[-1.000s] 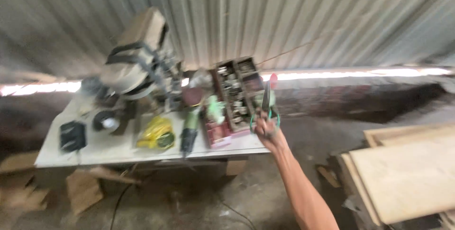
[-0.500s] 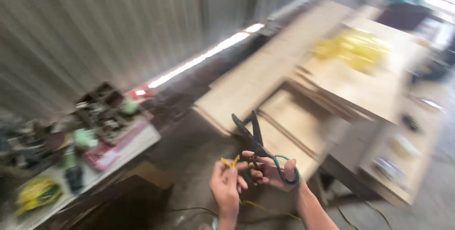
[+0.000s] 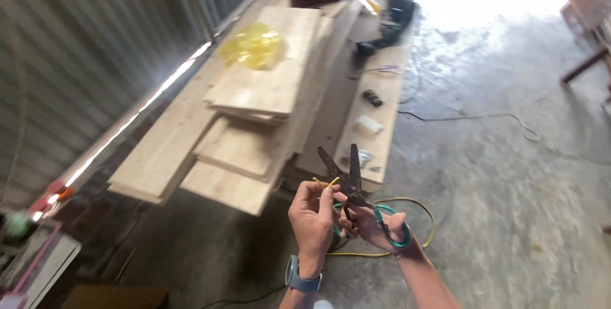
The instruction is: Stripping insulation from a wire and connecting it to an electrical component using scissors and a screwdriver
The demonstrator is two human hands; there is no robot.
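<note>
Your right hand (image 3: 375,226) holds a pair of scissors (image 3: 353,188) by its green-lined handle loops, fingers threaded through them, so that grip is closed on the scissors. The dark, rusty blades stand apart in a narrow V and point up and away from you. Your left hand (image 3: 313,215) is just beside it, touching or nearly touching the right hand near the pivot of the scissors. Its fingers are curled in a narrow grip, pinching a short piece of thin yellow wire (image 3: 326,183) whose ends stick up just left of the blades. A watch (image 3: 300,278) with a grey-blue band sits on your left wrist.

Both hands hang in the air over the concrete floor (image 3: 509,175), not resting on anything. Beneath them a yellow cable (image 3: 420,232) loops across the floor, and a thinner pale cord (image 3: 484,118) trails farther off to the right.

Beyond your hands, a stack of pale wooden boards (image 3: 267,92) lies on a long low pile of boards that runs along the corrugated metal wall (image 3: 83,48). A crumpled yellow plastic bag (image 3: 253,45) sits on the far end of the top board. Along the right-hand edge of the pile lie small items: a pale block (image 3: 368,125), a small dark piece (image 3: 372,98) and, farther back, a black power tool (image 3: 388,26). The corner of a tabletop (image 3: 32,264) shows at lower left, blurred.
</note>
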